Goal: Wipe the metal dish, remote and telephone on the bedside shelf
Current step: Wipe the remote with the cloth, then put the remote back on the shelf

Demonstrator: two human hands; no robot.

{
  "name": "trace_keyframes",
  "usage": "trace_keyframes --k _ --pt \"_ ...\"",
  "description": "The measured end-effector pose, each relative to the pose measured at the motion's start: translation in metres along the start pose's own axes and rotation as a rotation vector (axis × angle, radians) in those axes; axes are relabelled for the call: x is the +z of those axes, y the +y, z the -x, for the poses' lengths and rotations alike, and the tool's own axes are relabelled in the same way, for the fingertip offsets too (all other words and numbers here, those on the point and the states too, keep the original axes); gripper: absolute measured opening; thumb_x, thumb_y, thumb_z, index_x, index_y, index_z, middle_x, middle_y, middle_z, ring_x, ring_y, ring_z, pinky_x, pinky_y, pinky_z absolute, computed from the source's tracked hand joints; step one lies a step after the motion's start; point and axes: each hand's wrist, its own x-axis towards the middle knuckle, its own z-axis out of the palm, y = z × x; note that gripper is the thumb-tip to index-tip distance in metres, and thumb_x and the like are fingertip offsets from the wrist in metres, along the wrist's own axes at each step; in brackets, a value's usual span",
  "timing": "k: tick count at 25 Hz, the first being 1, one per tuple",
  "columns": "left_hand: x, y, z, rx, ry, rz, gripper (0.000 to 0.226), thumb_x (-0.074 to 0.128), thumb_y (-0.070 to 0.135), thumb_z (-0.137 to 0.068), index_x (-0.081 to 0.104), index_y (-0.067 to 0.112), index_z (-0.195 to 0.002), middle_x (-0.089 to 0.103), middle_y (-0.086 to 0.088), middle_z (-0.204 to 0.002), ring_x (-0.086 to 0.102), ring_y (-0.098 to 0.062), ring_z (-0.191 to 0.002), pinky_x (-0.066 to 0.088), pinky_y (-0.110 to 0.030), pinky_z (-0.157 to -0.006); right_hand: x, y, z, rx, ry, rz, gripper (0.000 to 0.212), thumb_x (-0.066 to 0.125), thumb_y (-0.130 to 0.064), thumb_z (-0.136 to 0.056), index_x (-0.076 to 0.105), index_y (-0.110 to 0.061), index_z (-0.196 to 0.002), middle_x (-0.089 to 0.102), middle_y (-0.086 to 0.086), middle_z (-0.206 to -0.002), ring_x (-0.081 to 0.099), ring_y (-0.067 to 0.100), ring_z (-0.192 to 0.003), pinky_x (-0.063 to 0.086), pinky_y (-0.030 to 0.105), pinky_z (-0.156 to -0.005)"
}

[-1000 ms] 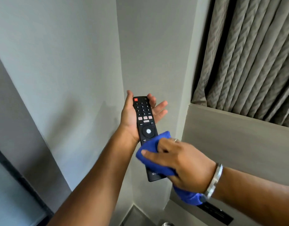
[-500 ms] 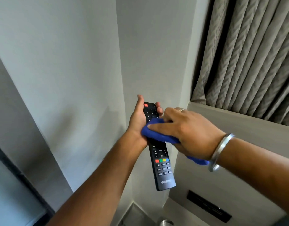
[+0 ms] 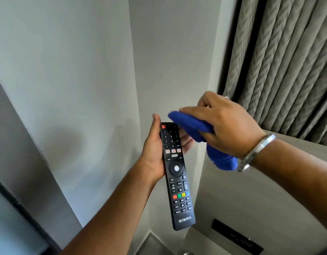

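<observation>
A long black remote [image 3: 175,173] with coloured buttons lies face up in my left hand [image 3: 153,153], which grips its upper half from beneath and the left side. My right hand [image 3: 223,126] holds a bunched blue cloth [image 3: 192,127] over the remote's top right corner. The cloth's tail hangs below my palm. Whether the cloth touches the remote I cannot tell. The metal dish and the telephone are not in view.
Grey walls meet in a corner behind my hands. A beige panel [image 3: 251,190] with a dark slot [image 3: 236,236] stands at the right, below pleated grey curtains [image 3: 288,61]. A small metal edge [image 3: 186,253] shows at the bottom.
My right hand has swept the cloth up the remote from its lower end to its top and off to the right, uncovering nearly all the buttons. My left hand kept hold.
</observation>
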Motion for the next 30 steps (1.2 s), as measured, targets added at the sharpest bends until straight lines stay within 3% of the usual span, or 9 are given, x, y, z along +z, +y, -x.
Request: trace_keyframes --k 4,9,15,18,21,23,25,28,30 --pt "-0.001 -0.007 -0.016 -0.052 0.097 0.105 0.075 0.045 0.073 -0.088 0.063 0.009 -0.123 0.072 -0.013 -0.111 0.064 -0.031 -0.114 0.052 -0.043 -0.097 0.055 -0.024 0.018 0.128 -0.045 -0.255 0.041 0.059 -0.014 -0.083 0.062 -0.024 -0.123 0.058 0.009 -0.11 0.059 0.03 -0.098 0.05 0.039 -0.085" --pt "-0.046 -0.04 -0.035 -0.114 0.318 0.301 0.061 0.043 0.068 -0.093 0.056 0.008 -0.087 0.068 -0.005 -0.068 0.075 -0.033 -0.086 0.058 -0.046 -0.084 0.09 -0.034 0.114 0.158 -0.294 -0.513 0.047 0.059 -0.007 -0.082 0.061 -0.025 -0.125 0.055 0.003 -0.107 0.054 0.018 -0.089 0.047 0.031 -0.083" --pt "-0.099 -0.157 -0.042 -0.468 0.344 0.215 0.06 0.046 0.069 -0.09 0.063 0.011 -0.088 0.069 -0.003 -0.072 0.075 -0.032 -0.087 0.063 -0.046 -0.074 0.131 -0.043 0.243 0.034 -0.64 -0.494 0.043 0.057 -0.016 -0.081 0.057 -0.033 -0.121 0.054 -0.002 -0.115 0.052 0.023 -0.089 0.051 0.034 -0.066" --pt "-0.142 -0.249 -0.028 -0.752 0.335 0.055 0.058 0.048 0.068 -0.089 0.069 0.015 -0.084 0.069 -0.002 -0.072 0.074 -0.027 -0.073 0.062 -0.039 -0.068 0.158 -0.029 0.335 0.371 -0.734 -0.481 0.038 0.06 -0.018 -0.084 0.059 -0.027 -0.121 0.061 -0.001 -0.121 0.058 0.022 -0.1 0.052 0.036 -0.079" --pt "-0.187 -0.349 -0.012 -0.91 0.385 -0.147 0.061 0.044 0.066 -0.092 0.075 0.013 -0.088 0.066 -0.003 -0.07 0.065 -0.02 -0.058 0.058 -0.032 -0.063 0.178 -0.019 0.43 1.232 -0.429 -0.631 0.019 0.059 -0.008 -0.091 0.067 -0.015 -0.106 0.07 0.01 -0.105 0.065 0.017 -0.093 0.049 0.04 -0.084" --pt "-0.221 -0.425 -0.008 -0.949 0.425 -0.272 0.06 0.039 0.06 -0.098 0.071 0.009 -0.099 0.063 -0.004 -0.068 0.061 -0.017 -0.051 0.055 -0.032 -0.062 0.202 -0.021 0.49 1.757 -0.075 -0.678 0.011 0.056 -0.015 -0.093 0.065 -0.018 -0.091 0.07 0.007 -0.084 0.064 0.013 -0.074 0.048 0.039 -0.071" --pt "-0.255 -0.5 -0.011 -0.946 0.45 -0.388 0.055 0.035 0.05 -0.103 0.066 0.005 -0.097 0.062 -0.007 -0.067 0.06 -0.017 -0.045 0.053 -0.029 -0.054 0.233 -0.023 0.539 2.13 0.334 -0.758 0.019 0.055 -0.033 -0.091 0.066 -0.018 -0.094 0.073 0.009 -0.083 0.07 0.022 -0.074 0.053 0.037 -0.065" --pt "-0.3 -0.596 -0.019 -0.883 0.51 -0.567 0.045 0.035 0.034 -0.107 0.061 0.001 -0.089 0.063 -0.012 -0.066 0.06 -0.019 -0.038 0.051 -0.025 -0.042 0.276 -0.018 0.591 2.417 0.877 -0.958 0.031 0.058 -0.047 -0.085 0.066 -0.02 -0.099 0.077 0.008 -0.087 0.073 0.028 -0.075 0.058 0.039 -0.055" --pt "-0.323 -0.634 -0.025 -0.826 0.519 -0.725 0.041 0.037 0.028 -0.106 0.062 0.001 -0.089 0.064 -0.013 -0.068 0.061 -0.021 -0.04 0.052 -0.026 -0.041 0.297 -0.017 0.615 2.454 0.983 -0.998 0.04 0.057 -0.049 -0.086 0.064 -0.017 -0.109 0.074 0.014 -0.099 0.071 0.035 -0.087 0.059 0.051 -0.065"
